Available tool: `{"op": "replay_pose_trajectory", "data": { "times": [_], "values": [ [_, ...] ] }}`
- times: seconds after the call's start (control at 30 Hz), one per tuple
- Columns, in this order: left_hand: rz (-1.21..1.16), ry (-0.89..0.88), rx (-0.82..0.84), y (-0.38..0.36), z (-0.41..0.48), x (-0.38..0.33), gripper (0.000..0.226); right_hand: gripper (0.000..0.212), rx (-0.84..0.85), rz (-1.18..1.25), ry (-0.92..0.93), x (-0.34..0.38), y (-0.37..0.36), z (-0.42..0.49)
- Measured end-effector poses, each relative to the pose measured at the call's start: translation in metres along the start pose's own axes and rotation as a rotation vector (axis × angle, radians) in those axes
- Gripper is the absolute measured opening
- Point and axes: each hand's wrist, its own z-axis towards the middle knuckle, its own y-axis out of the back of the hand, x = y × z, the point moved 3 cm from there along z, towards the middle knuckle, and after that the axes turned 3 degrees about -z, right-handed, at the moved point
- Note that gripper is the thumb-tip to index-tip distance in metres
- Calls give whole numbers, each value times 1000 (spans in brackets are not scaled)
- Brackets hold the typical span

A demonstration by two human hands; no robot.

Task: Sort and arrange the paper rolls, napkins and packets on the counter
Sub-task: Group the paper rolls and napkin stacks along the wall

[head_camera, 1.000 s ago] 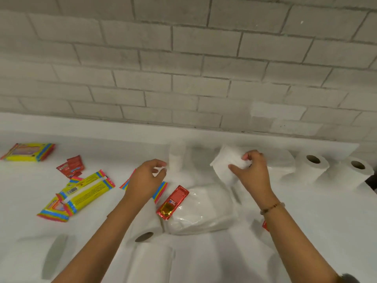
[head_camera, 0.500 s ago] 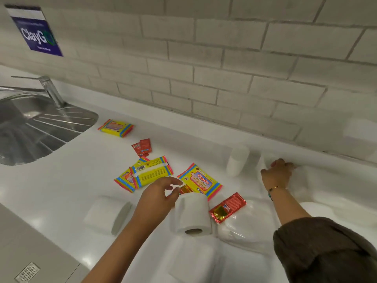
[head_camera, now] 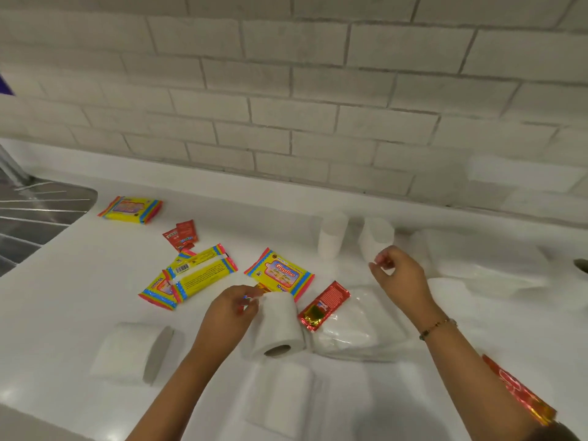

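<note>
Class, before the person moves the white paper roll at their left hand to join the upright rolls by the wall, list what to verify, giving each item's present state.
1. Left hand touches the lying white paper roll: ok.
2. Firm grip on it: cannot tell.
3. Right hand free: cannot tell, fingers curled.
4. Red foil sachet clear of the roll: ok, beside it.
5. Two upright white rolls standing by the brick wall: ok.
</note>
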Motion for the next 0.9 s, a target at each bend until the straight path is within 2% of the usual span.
{"op": "replay_pose_trajectory", "data": {
  "times": [0.23,0.37,0.57,0.77,0.9],
  "values": [
    [-96,79,-75,-15,-7,23,29,7,133,-31,19,1,22,-84],
    [-175,138,-30,-31,-14,28,42,14,157,-33,-9,-14,24,-114],
    [-242,260,31,-39,-13,37,57,16,127,-59,-44,-26,32,-134],
    [-295,308,52,-47,-11,35,71,23,84,-74,-95,-28,44,-135],
    [-312,309,74,-45,-7,32,80,15,58,-63,-122,-25,52,-133]
  ]
}}
